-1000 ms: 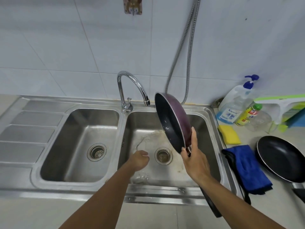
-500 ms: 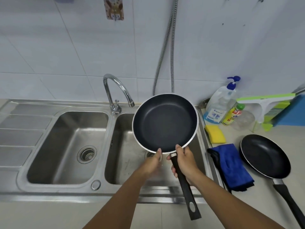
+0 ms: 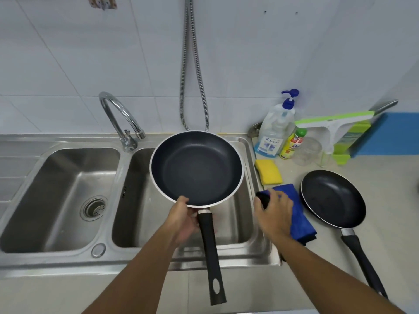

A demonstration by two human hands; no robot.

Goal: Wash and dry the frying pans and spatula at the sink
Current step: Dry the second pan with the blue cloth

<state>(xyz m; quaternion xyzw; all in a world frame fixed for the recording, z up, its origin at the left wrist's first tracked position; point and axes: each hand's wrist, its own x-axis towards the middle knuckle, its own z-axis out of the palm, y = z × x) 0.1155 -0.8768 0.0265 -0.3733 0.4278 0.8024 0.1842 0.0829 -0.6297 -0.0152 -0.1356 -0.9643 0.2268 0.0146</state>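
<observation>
Head view: left hand holds the frying pan over the sink. Right hand lies on a blue cloth, grip unclear.

Pan in left hand: dark blue-black inside, pale silver rim, black handle. Cloth under right hand: bright blue. Sponge beyond right hand: yellow. Second pan right of right hand: black, silver rim. Soap bottle farther beyond: clear, blue pump. Sink: grey steel.

Left hand holds frying pan over sink; right hand on blue cloth.
</observation>
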